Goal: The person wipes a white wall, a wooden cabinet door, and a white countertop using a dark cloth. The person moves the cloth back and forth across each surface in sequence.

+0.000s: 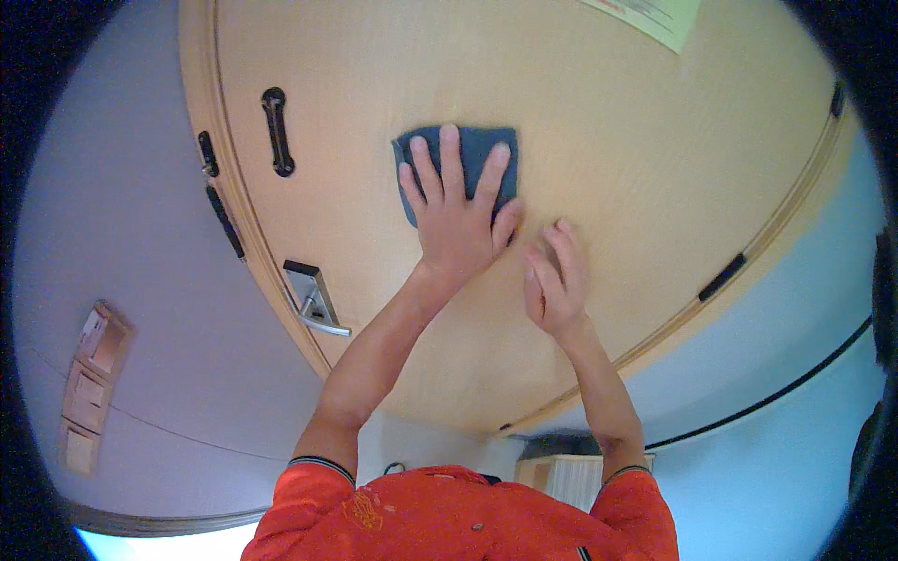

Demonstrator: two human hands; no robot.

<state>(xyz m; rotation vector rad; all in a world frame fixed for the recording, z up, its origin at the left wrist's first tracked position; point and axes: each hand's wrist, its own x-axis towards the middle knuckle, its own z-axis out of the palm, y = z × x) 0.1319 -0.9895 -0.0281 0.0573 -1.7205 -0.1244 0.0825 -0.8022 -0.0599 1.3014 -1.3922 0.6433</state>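
My left hand (459, 214) presses flat, fingers spread, on a folded dark blue cloth (473, 137), holding it against the face of a light wooden door (631, 161). The cloth sticks out around the fingers, and its middle is hidden under them. To the right and a little lower, my right hand (558, 280) is slightly blurred, with loosely bent fingers and nothing seen in them. It is apart from the cloth; whether it touches the door I cannot tell.
Along the door's left side are a black pull handle (278, 133) and a metal lever handle (319, 305). A hinge (722, 278) sits on the right edge. A paper sheet (659, 17) is at the top. Wall switches and sockets (88, 400) are at left.
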